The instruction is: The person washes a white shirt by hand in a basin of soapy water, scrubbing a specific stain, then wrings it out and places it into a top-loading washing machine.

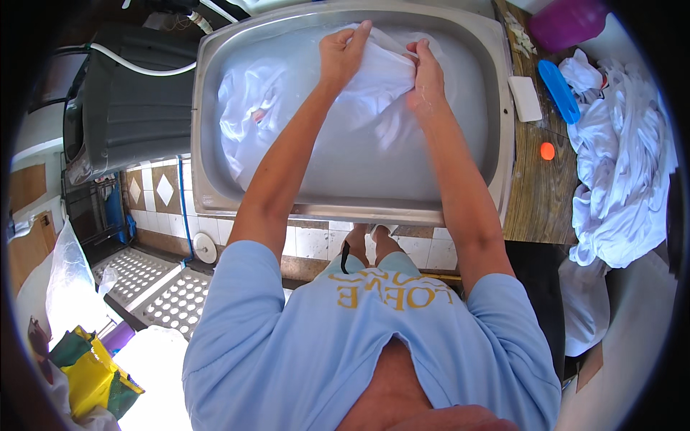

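Note:
White wet cloth (379, 70) is stretched between my two hands over a metal sink (504, 144) full of cloudy water. Its lower part hangs down into the water. My left hand (343, 54) grips the cloth's left side, thumb pointing up. On the other side my right hand (427, 75) pinches the right edge between thumb and fingers. More white cloth (248, 108) floats in the left part of the sink, with a small reddish patch on it.
Right of the sink, a wooden counter (539, 187) holds a white block (525, 98), a blue brush-shaped object (559, 92), an orange cap (547, 151) and a heap of white laundry (622, 172). A purple container (568, 23) stands behind. A dark grey bin-like object (140, 104) is at left.

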Tool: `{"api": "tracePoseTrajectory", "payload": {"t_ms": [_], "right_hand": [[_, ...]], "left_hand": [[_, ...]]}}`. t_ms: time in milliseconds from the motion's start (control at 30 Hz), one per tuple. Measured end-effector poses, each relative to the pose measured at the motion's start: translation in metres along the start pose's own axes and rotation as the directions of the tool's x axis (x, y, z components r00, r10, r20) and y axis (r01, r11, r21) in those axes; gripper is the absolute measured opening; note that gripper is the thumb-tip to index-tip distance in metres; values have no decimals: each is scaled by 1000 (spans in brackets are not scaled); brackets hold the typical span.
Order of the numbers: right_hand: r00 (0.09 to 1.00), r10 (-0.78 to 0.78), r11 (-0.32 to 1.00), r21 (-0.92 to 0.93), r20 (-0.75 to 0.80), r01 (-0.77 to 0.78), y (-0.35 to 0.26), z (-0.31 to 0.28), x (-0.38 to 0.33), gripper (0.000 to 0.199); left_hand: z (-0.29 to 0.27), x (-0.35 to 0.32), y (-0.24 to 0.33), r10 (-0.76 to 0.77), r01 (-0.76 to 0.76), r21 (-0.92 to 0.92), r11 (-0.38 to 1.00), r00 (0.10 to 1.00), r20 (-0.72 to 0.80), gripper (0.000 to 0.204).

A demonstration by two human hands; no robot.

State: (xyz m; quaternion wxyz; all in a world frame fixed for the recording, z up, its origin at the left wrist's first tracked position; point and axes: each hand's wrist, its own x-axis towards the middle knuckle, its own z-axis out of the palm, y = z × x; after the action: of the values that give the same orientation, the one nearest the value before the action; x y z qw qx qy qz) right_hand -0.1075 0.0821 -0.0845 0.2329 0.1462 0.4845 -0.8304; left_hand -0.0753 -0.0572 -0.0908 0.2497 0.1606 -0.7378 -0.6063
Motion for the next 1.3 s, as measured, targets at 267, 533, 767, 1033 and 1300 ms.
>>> {"api": "tracePoseTrajectory", "payload": {"t_ms": [267, 533, 767, 1033, 1300], "right_hand": [[857, -376, 517, -687, 353, 510, 9, -35, 27, 23], [790, -341, -109, -856, 510, 505, 43, -22, 33, 22], [986, -8, 977, 211, 169, -29, 25, -31, 39, 27], [791, -145, 870, 458, 595, -184, 57, -53, 33, 43], [940, 112, 907, 353, 322, -229, 35, -20, 20, 39]], "left_hand": [[-15, -18, -18, 92, -138, 270, 953, 980, 175, 40], [-20, -26, -152, 574, -566, 565, 600, 797, 189, 23], [-18, 5, -12, -270, 444, -323, 836, 844, 463, 20], [71, -68, 26, 376, -505, 330, 797, 844, 383, 24], [47, -15, 3, 311, -333, 410, 849, 943, 123, 25]]}}
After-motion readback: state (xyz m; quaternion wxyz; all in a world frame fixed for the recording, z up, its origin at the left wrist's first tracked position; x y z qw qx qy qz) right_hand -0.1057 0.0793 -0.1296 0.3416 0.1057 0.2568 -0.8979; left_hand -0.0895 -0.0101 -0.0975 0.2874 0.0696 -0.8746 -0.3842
